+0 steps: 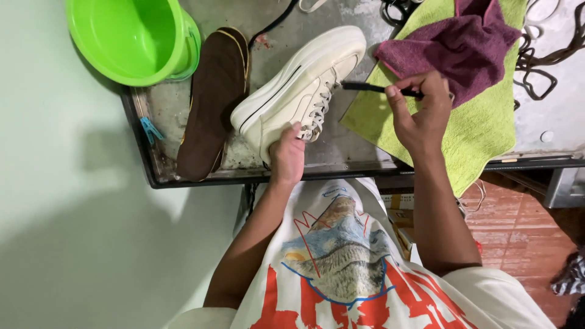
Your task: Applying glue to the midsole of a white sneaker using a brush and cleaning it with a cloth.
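On wet grey tabletop [359,140]: cream sneaker [304,85].

We see a pale green wall [55,201] filling the 9 o'clock side, smooth, with soft shadows across it. A dark-framed table [152,173] with a worn grey top [359,140] spans 12 o'clock, its front edge running toward 3 o'clock. Reddish-brown floor tiles [524,231] show at 4 o'clock below the table. A grey metal leg or bracket [563,186] hangs under the table edge at 3 o'clock. Cardboard boxes [399,213] sit beneath the table near centre. A striped cloth [570,274] lies on the floor at 4 o'clock. Light is even and diffuse; we cannot tell its source.
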